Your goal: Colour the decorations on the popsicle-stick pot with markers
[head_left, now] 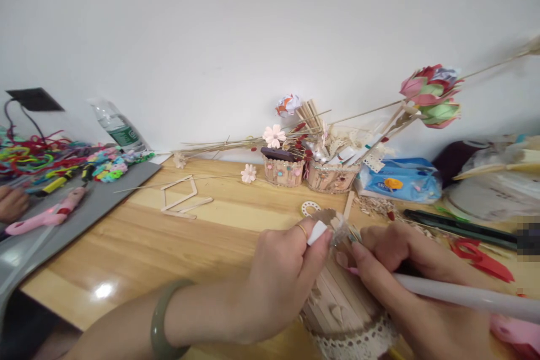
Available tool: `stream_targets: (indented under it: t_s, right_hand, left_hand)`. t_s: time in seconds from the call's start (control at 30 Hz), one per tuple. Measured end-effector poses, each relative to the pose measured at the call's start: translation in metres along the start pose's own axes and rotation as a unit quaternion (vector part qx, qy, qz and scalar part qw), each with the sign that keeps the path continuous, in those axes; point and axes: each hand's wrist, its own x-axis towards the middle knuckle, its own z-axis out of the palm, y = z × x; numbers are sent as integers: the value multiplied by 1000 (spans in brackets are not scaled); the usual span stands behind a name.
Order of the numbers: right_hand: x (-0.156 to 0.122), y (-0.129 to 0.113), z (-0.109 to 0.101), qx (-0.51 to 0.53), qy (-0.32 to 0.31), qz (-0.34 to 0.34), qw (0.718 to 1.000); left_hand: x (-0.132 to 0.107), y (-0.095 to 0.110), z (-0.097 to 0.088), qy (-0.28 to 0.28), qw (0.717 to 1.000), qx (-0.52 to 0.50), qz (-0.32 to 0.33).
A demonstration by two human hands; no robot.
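My left hand [280, 278] is closed, pinching a small white piece [317, 233] against the top of a popsicle-stick cup [337, 306] trimmed with lace at its base. A ring and a green bangle [159, 320] are on that hand and wrist. My right hand [405, 287] is closed round a long white stick [468, 297], its tip at the cup's rim beside a bit of clear wrap [335, 222]. Both hands touch the cup at the table's near edge.
Wooden table [169, 236] against a white wall. Two small stick baskets [310, 173] with dried stems and paper flowers [430, 95] stand at the back. Blue wipes pack [399, 180], red scissors [481, 259], stick triangle [181, 199], grey mat [84, 208] with pink glue gun [46, 215], pipe cleaners, water bottle [118, 126]. Another person's hand [12, 202] at left.
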Motion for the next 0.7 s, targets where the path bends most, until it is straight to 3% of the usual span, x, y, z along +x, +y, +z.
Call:
stream_targets:
  t_s: [0.57,0.7]
  right_hand:
    - [1,0,-1,16,-6,11,1000]
    - [0,2,-1,66,8,22,998]
  left_hand:
    - [1,1,0,14,1000,25,2]
    - [0,2,0,16,1000,25,2]
